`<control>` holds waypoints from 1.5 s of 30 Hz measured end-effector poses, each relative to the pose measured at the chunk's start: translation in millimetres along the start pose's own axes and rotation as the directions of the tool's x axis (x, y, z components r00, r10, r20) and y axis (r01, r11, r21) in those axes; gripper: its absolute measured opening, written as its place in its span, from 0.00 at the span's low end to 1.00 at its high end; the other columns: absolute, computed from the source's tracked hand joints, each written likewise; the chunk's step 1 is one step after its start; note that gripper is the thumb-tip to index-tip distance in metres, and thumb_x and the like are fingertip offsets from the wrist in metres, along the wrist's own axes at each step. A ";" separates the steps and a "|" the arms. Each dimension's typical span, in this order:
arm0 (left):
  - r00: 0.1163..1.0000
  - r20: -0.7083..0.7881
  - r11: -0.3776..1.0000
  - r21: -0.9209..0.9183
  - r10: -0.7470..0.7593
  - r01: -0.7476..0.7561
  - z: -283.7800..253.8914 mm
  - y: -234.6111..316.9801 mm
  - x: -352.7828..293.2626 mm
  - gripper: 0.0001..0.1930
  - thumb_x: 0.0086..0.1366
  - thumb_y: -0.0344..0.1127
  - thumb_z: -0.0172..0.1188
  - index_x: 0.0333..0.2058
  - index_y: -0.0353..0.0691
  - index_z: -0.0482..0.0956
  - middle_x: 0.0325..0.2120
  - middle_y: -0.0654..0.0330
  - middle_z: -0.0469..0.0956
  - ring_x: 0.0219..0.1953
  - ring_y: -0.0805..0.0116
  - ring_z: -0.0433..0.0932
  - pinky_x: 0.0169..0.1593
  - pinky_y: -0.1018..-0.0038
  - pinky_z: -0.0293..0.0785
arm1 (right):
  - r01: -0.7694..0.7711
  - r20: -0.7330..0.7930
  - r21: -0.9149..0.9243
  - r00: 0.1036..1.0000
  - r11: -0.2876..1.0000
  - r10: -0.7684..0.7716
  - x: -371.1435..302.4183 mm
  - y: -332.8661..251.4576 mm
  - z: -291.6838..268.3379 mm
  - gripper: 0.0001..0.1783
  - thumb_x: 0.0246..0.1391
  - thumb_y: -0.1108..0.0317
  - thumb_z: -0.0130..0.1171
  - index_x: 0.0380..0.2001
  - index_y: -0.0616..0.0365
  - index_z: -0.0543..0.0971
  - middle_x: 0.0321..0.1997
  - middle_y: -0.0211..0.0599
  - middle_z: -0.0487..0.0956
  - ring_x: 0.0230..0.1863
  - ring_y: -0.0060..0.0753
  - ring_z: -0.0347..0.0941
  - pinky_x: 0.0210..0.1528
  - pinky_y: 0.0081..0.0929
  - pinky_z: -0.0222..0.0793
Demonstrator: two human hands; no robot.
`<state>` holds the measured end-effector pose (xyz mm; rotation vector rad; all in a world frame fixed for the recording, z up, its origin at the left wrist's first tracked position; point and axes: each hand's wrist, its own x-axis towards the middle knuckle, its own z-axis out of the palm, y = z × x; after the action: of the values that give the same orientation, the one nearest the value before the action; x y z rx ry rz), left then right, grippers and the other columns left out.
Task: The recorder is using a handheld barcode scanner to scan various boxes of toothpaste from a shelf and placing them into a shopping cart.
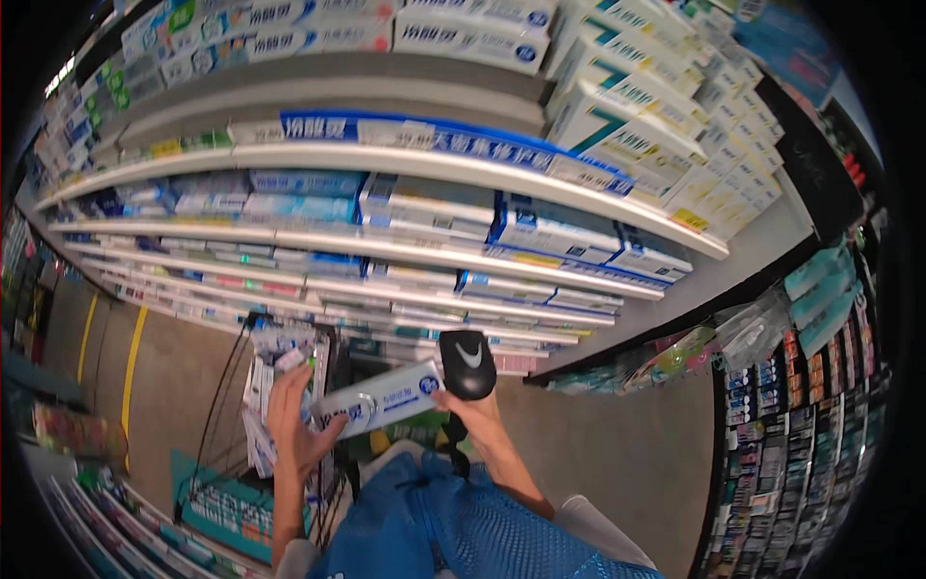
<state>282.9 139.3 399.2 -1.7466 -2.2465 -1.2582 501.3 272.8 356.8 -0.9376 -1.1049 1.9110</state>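
Observation:
My left hand point(294, 425) holds the left end of a long white and blue box point(394, 398), which looks like a toothpaste box. The thumb lies over its face and the fingers stretch up beside its end. In my right hand point(475, 421) is a black handheld barcode scanner point(467, 365), its rounded head on top. The right hand's fingertips also touch the box's right end. The box is slightly tilted, its right end higher, in front of my blue garment point(424, 521). The scanner's handle is mostly hidden by my hand.
Ahead rise white shelves point(405, 159) packed with toothpaste boxes. Upright white and yellow boxes point(627, 140) stand at the upper right. A wire cart point(205, 425) with loose boxes stands left of me. Hanging goods point(791, 415) line the right side. Yellow lines point(133, 386) mark the floor.

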 end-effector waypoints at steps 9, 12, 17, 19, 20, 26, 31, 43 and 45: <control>0.942 0.334 0.987 0.162 -0.048 -0.007 29.2 14.7 -23.5 0.41 0.37 0.38 0.74 0.52 0.34 0.66 0.46 0.51 0.71 0.50 0.52 0.70 0.53 0.59 0.65 | 0.072 0.040 -0.186 0.997 0.980 -0.065 -3.9 0.3 20.0 0.22 0.38 0.79 0.68 0.41 0.64 0.76 0.40 0.35 0.77 0.39 0.24 0.72 0.42 0.22 0.69; 0.915 0.360 0.970 -0.086 -0.181 0.226 25.1 4.3 -23.1 0.38 0.38 0.34 0.72 0.51 0.33 0.66 0.43 0.52 0.74 0.45 0.57 0.74 0.50 0.64 0.70 | -0.127 0.134 0.033 0.984 0.991 0.121 -9.8 -1.9 11.4 0.27 0.43 0.79 0.64 0.50 0.62 0.71 0.46 0.40 0.76 0.43 0.29 0.74 0.41 0.25 0.74; 0.828 0.428 0.006 -0.887 -0.363 0.461 17.8 -29.9 -20.1 0.40 0.38 0.32 0.68 0.53 0.29 0.64 0.46 0.45 0.73 0.49 0.50 0.74 0.55 0.63 0.69 | -0.119 0.353 -0.025 0.928 0.993 0.120 -25.3 -30.9 9.2 0.31 0.45 0.81 0.62 0.55 0.61 0.67 0.48 0.47 0.76 0.46 0.37 0.76 0.41 0.29 0.76; 0.864 0.384 -0.178 -0.922 -0.326 0.343 22.8 -37.8 -12.3 0.40 0.38 0.33 0.68 0.54 0.30 0.63 0.46 0.43 0.73 0.50 0.48 0.72 0.58 0.60 0.66 | -0.157 0.398 -0.025 0.904 0.987 0.154 -31.4 -37.9 13.5 0.31 0.42 0.82 0.63 0.53 0.62 0.68 0.46 0.47 0.77 0.44 0.37 0.76 0.42 0.30 0.76; 0.893 0.345 -0.371 -0.900 -0.290 0.227 25.9 -43.5 -8.9 0.41 0.38 0.33 0.67 0.54 0.30 0.63 0.46 0.41 0.72 0.51 0.46 0.71 0.61 0.57 0.62 | -0.158 0.422 -0.040 0.893 0.987 0.160 -32.0 -36.8 14.9 0.31 0.41 0.82 0.63 0.52 0.62 0.69 0.46 0.47 0.77 0.44 0.37 0.76 0.42 0.30 0.75; 0.939 0.220 -0.506 -0.860 -0.265 0.059 29.8 -44.9 10.0 0.40 0.36 0.36 0.68 0.52 0.31 0.66 0.47 0.41 0.72 0.53 0.45 0.68 0.66 0.50 0.47 | -0.127 0.529 -0.153 0.827 0.980 0.190 -32.7 -29.1 19.2 0.29 0.40 0.82 0.64 0.50 0.62 0.70 0.44 0.43 0.79 0.43 0.33 0.77 0.40 0.28 0.75; 0.861 0.276 -0.340 -0.931 -0.427 0.130 26.9 -30.2 18.3 0.38 0.42 0.39 0.64 0.53 0.31 0.63 0.46 0.41 0.72 0.50 0.47 0.71 0.61 0.53 0.61 | -0.127 0.527 -0.250 0.814 0.960 0.245 -32.5 -31.0 24.1 0.28 0.41 0.79 0.66 0.49 0.62 0.71 0.43 0.41 0.79 0.42 0.30 0.77 0.39 0.27 0.75; 0.845 0.339 0.431 -0.744 -0.414 0.510 7.0 -43.8 5.4 0.21 0.53 0.35 0.63 0.45 0.37 0.70 0.32 0.64 0.75 0.32 0.81 0.72 0.35 0.83 0.68 | 0.050 0.475 -0.434 0.861 0.899 0.181 -38.3 -24.0 22.6 0.27 0.38 0.72 0.71 0.45 0.63 0.74 0.40 0.40 0.80 0.41 0.27 0.76 0.44 0.26 0.72; 0.849 0.426 0.577 -0.625 -0.312 0.526 1.6 -51.6 13.1 0.21 0.53 0.37 0.64 0.45 0.36 0.71 0.34 0.65 0.74 0.34 0.81 0.70 0.39 0.82 0.67 | 0.117 0.425 -0.615 0.882 0.780 0.203 -43.6 -40.1 21.4 0.29 0.34 0.66 0.75 0.42 0.63 0.75 0.37 0.37 0.80 0.37 0.26 0.74 0.42 0.25 0.70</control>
<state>236.3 148.5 375.1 -1.6517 -2.6465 -2.4540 512.7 242.4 410.8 -0.8421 -2.1309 1.8776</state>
